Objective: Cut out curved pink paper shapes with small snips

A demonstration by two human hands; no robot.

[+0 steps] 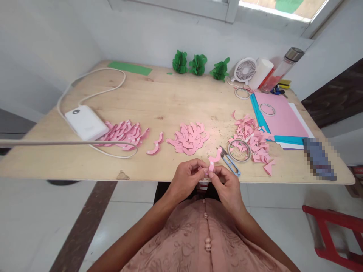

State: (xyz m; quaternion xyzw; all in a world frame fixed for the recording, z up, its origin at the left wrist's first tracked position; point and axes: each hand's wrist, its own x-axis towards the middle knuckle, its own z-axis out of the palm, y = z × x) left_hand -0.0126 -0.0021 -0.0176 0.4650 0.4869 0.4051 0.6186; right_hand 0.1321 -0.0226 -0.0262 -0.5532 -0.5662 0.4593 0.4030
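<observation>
Between my two hands, close to the table's front edge, is a wavy pink paper strip (214,158) with small whitish patches on it. My left hand (188,175) pinches its lower end from the left. The fingers of my right hand (226,184) close on the same end from the right. Just right of the strip lie blue-handled thread snips (231,162). A pile of wavy pink paper pieces (188,138) is beyond my hands. Farther left are a single folded wavy piece (155,144) and a row of similar pieces (127,134).
A tape roll (239,150) rests against pink paper scraps (255,138). Coloured sheets (292,117) bear another tape roll (267,109). A white power bank (86,122) with a cable sits left. Green paper shapes (197,65), a fan (245,70) and a bottle (282,71) stand behind.
</observation>
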